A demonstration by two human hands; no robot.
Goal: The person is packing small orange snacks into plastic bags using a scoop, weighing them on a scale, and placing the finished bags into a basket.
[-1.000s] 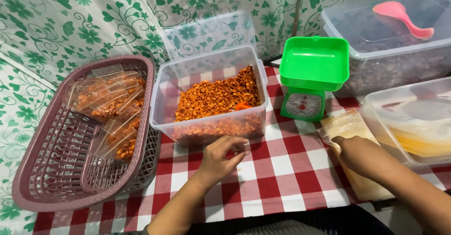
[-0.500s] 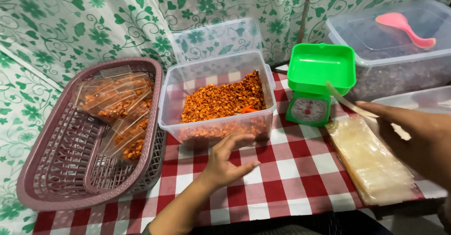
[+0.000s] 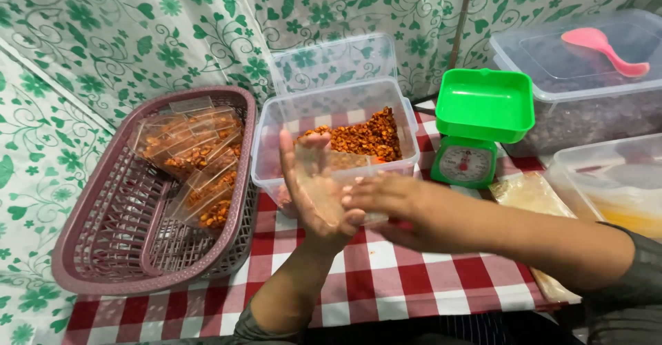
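filled clear packets [image 3: 196, 159] in basket | empty clear bags [image 3: 527, 193] below scale | round white dial [image 3: 463, 164]
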